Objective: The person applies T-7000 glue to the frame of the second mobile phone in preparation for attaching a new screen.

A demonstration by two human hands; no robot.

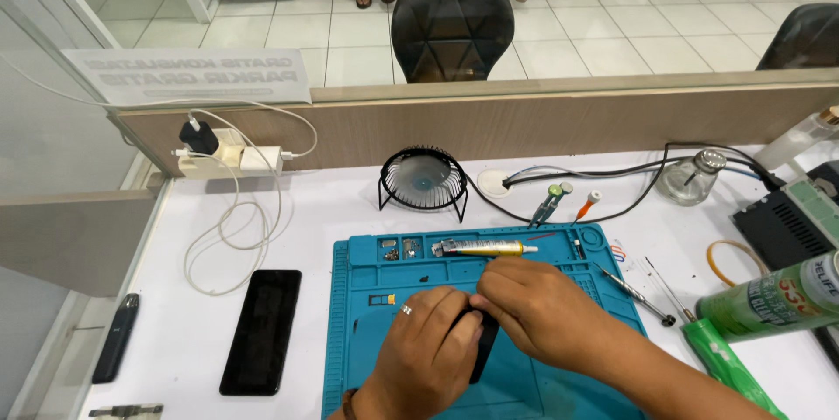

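Observation:
My left hand [424,346] and my right hand [537,306] meet over a teal work mat [371,298]. Together they grip a thin black device [483,352], a slim phone-like body mostly hidden under my fingers. A ring shows on my left hand. A tube of glue with a yellow tip [481,248] lies in the mat's top tray, just beyond my right hand. Small parts [400,249] sit in the tray compartments to its left.
A black phone [262,331] lies left of the mat, a dark slim pen-like device [116,337] farther left. A small desk fan [424,177], power strip [229,158], glass bottle [689,179], green spray can [769,302], tweezers [636,296] and a black box [782,228] surround the mat.

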